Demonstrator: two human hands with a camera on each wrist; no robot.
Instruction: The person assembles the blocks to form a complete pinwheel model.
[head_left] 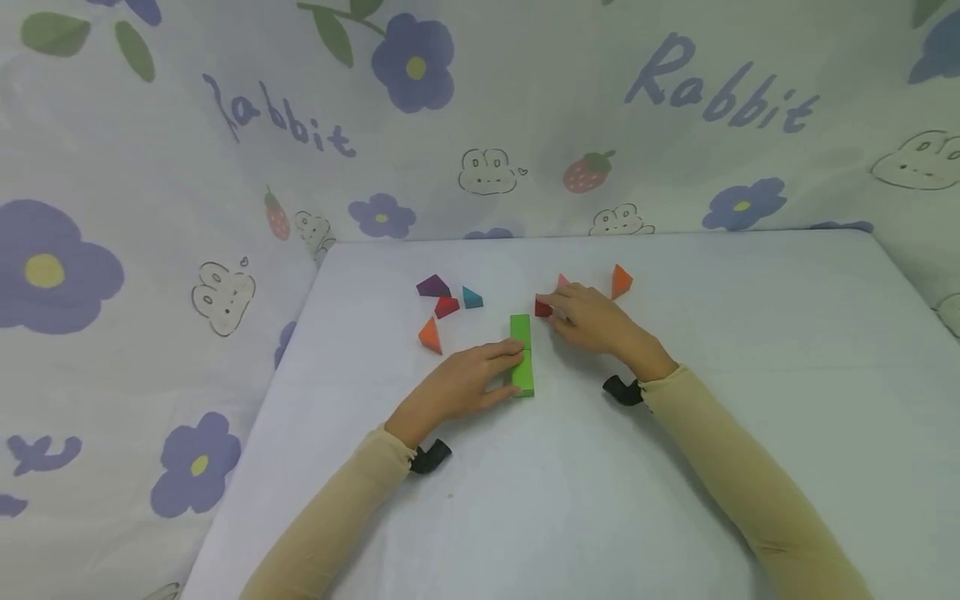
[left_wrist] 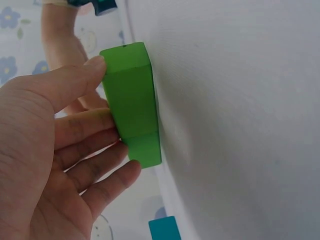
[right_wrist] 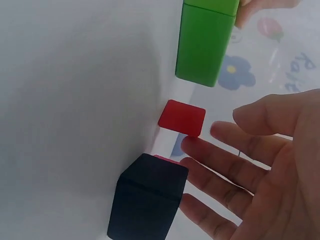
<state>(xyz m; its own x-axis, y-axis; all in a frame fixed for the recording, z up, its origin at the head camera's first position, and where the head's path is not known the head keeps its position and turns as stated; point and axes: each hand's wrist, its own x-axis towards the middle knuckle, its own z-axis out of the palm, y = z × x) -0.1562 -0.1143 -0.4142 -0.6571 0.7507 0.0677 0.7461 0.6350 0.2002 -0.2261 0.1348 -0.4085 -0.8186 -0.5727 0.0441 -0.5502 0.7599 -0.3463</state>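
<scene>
Two bright green blocks (head_left: 521,373) lie end to end in a line on the white table. My left hand (head_left: 474,377) rests against their left side, thumb by the near end. In the left wrist view the thumb and loosely spread fingers touch the green side face (left_wrist: 131,100). To the right, my right hand (head_left: 592,318) reaches over a small red block (head_left: 542,307), with a fingertip right at its edge in the right wrist view. A dark block (right_wrist: 147,192) sits by the lower fingers there; the hand hides it in the head view.
Beyond the right hand are a pink piece (head_left: 563,280) and an orange block (head_left: 620,282). A purple block (head_left: 433,287), another red block (head_left: 447,307), a teal block (head_left: 472,297) and another orange block (head_left: 431,336) lie at the left. Patterned cloth (head_left: 525,108) hangs behind the table.
</scene>
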